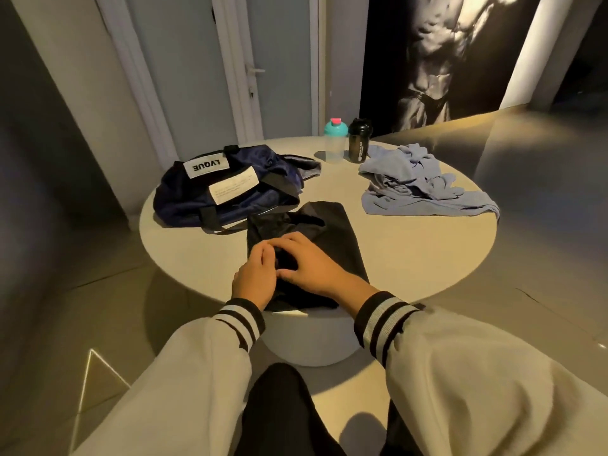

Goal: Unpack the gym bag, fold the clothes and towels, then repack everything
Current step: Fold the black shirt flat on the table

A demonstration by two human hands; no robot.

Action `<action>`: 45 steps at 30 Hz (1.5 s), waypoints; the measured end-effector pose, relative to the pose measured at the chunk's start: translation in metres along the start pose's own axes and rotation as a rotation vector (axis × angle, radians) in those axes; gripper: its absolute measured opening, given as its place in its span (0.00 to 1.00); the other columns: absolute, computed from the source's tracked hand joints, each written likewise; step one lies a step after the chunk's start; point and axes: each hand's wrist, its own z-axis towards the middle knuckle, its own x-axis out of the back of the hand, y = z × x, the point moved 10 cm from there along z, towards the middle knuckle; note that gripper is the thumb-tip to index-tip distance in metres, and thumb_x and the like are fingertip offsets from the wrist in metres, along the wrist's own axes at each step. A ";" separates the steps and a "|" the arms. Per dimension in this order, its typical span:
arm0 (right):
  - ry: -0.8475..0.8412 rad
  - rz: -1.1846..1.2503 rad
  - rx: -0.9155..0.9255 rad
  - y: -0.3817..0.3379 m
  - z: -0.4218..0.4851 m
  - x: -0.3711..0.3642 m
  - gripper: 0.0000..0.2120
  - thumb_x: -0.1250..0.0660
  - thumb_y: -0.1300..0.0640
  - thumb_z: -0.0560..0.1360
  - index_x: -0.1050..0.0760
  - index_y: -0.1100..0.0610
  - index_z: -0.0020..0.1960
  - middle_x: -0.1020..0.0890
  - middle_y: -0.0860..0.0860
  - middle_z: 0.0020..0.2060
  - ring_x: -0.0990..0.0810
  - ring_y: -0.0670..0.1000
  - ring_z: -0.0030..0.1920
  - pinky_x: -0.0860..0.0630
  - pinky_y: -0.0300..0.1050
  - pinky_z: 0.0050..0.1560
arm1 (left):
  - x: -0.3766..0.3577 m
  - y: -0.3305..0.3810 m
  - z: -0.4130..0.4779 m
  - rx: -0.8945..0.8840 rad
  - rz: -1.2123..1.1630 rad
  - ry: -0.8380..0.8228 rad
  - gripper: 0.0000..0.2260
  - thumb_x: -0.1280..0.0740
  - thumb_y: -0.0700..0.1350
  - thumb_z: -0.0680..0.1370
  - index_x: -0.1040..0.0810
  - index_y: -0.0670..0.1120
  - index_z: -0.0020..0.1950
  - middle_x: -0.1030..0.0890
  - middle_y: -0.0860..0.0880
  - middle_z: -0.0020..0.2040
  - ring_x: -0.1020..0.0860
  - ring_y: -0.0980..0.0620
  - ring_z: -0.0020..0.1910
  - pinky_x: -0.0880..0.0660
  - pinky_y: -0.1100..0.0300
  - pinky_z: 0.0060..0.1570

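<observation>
A black garment (332, 232) lies spread on the near side of the round white table (411, 258). Both my hands are on its near part. My left hand (255, 278) has its fingers curled round a fold of the black cloth. My right hand (309, 261) rests on the cloth with bent fingers that pinch it next to the left hand. The navy gym bag (227, 189) lies slumped at the table's left, touching the garment's far corner. A crumpled light-blue towel (418, 182) lies at the right.
Two shaker bottles stand at the table's far edge: a clear one with a teal lid (335, 141) and a black one (359, 141). The table stands on a thick round pedestal (312, 340). White doors and a large dark poster are behind.
</observation>
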 end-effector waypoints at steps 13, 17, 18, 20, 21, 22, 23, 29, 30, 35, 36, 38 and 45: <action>0.197 -0.187 -0.323 0.093 -0.032 0.033 0.17 0.35 0.50 0.80 0.27 0.52 0.67 0.20 0.53 0.55 0.20 0.56 0.51 0.22 0.55 0.53 | -0.071 0.037 0.018 -0.139 -0.070 -0.310 0.17 0.44 0.54 0.85 0.30 0.59 0.74 0.22 0.46 0.67 0.23 0.47 0.63 0.23 0.47 0.64; 0.317 -0.140 -0.320 0.090 -0.039 0.032 0.16 0.37 0.43 0.78 0.21 0.51 0.58 0.19 0.49 0.47 0.22 0.51 0.47 0.25 0.48 0.50 | -0.058 0.029 0.023 -0.152 -0.120 -0.151 0.15 0.44 0.50 0.85 0.24 0.57 0.69 0.21 0.48 0.64 0.23 0.50 0.61 0.23 0.51 0.63; 0.333 -0.169 -0.301 0.085 -0.040 0.030 0.17 0.38 0.39 0.77 0.20 0.49 0.56 0.19 0.47 0.45 0.23 0.48 0.46 0.26 0.47 0.49 | -0.056 0.026 0.022 -0.148 -0.092 -0.125 0.16 0.45 0.51 0.84 0.24 0.58 0.68 0.21 0.48 0.63 0.23 0.50 0.60 0.23 0.50 0.63; 0.349 -0.262 -0.285 0.078 -0.039 0.027 0.20 0.37 0.35 0.75 0.21 0.47 0.58 0.20 0.45 0.44 0.24 0.47 0.45 0.27 0.46 0.52 | -0.056 0.022 0.020 -0.142 -0.034 -0.118 0.18 0.47 0.54 0.83 0.24 0.60 0.68 0.22 0.47 0.61 0.24 0.49 0.60 0.24 0.48 0.62; 0.355 -0.295 -0.297 0.077 -0.038 0.027 0.20 0.35 0.36 0.75 0.21 0.48 0.60 0.19 0.46 0.45 0.24 0.48 0.47 0.27 0.47 0.53 | -0.058 0.022 0.019 -0.144 -0.033 -0.129 0.18 0.47 0.54 0.83 0.24 0.59 0.68 0.21 0.48 0.61 0.24 0.48 0.60 0.23 0.47 0.62; 0.355 -0.322 -0.314 0.076 -0.036 0.027 0.19 0.34 0.38 0.76 0.21 0.49 0.61 0.19 0.47 0.46 0.23 0.49 0.48 0.27 0.48 0.55 | -0.059 0.023 0.018 -0.140 -0.044 -0.142 0.17 0.47 0.53 0.84 0.24 0.58 0.68 0.20 0.48 0.61 0.23 0.49 0.59 0.23 0.47 0.61; 0.351 -0.349 -0.327 0.073 -0.033 0.026 0.17 0.33 0.42 0.77 0.21 0.49 0.60 0.19 0.48 0.46 0.22 0.51 0.49 0.27 0.49 0.55 | -0.059 0.024 0.017 -0.138 -0.055 -0.144 0.17 0.47 0.52 0.85 0.24 0.57 0.69 0.19 0.48 0.60 0.22 0.49 0.58 0.22 0.48 0.60; 0.496 -0.284 -0.403 0.069 -0.037 0.034 0.10 0.37 0.54 0.81 0.21 0.50 0.59 0.20 0.48 0.50 0.23 0.51 0.51 0.32 0.51 0.60 | -0.056 0.020 0.017 -0.102 -0.144 -0.137 0.16 0.48 0.56 0.84 0.27 0.61 0.68 0.18 0.51 0.59 0.20 0.51 0.58 0.22 0.47 0.60; 0.545 -0.278 -0.394 0.068 -0.041 0.037 0.10 0.36 0.55 0.80 0.21 0.51 0.60 0.20 0.49 0.50 0.23 0.52 0.51 0.32 0.51 0.59 | -0.056 0.020 0.016 -0.101 -0.153 -0.143 0.17 0.49 0.57 0.84 0.27 0.61 0.68 0.18 0.52 0.58 0.20 0.52 0.58 0.22 0.47 0.60; 0.625 -0.335 -0.216 0.049 -0.048 0.037 0.11 0.32 0.57 0.78 0.20 0.55 0.61 0.20 0.52 0.50 0.23 0.53 0.49 0.28 0.50 0.52 | -0.056 0.022 0.014 -0.108 -0.190 -0.147 0.20 0.52 0.64 0.82 0.27 0.64 0.67 0.18 0.54 0.56 0.20 0.54 0.56 0.21 0.47 0.59; 0.595 -0.346 -0.163 0.044 -0.045 0.032 0.11 0.32 0.57 0.79 0.20 0.55 0.61 0.20 0.52 0.50 0.23 0.53 0.49 0.27 0.49 0.51 | -0.054 0.023 0.013 -0.118 -0.191 -0.144 0.21 0.53 0.65 0.81 0.27 0.64 0.67 0.18 0.54 0.57 0.20 0.53 0.57 0.21 0.47 0.59; 0.493 -0.366 -0.056 0.035 -0.040 0.018 0.12 0.32 0.57 0.78 0.20 0.55 0.61 0.20 0.52 0.50 0.23 0.53 0.48 0.24 0.49 0.49 | -0.050 0.025 0.013 -0.144 -0.189 -0.127 0.24 0.54 0.66 0.80 0.28 0.62 0.69 0.18 0.53 0.60 0.21 0.52 0.58 0.21 0.46 0.60; 0.286 -0.251 -0.022 0.032 -0.037 0.000 0.13 0.37 0.55 0.79 0.20 0.51 0.61 0.17 0.48 0.51 0.21 0.48 0.50 0.21 0.47 0.49 | -0.045 0.016 0.014 -0.146 -0.128 -0.088 0.15 0.39 0.59 0.81 0.26 0.63 0.67 0.20 0.52 0.63 0.22 0.52 0.61 0.22 0.46 0.61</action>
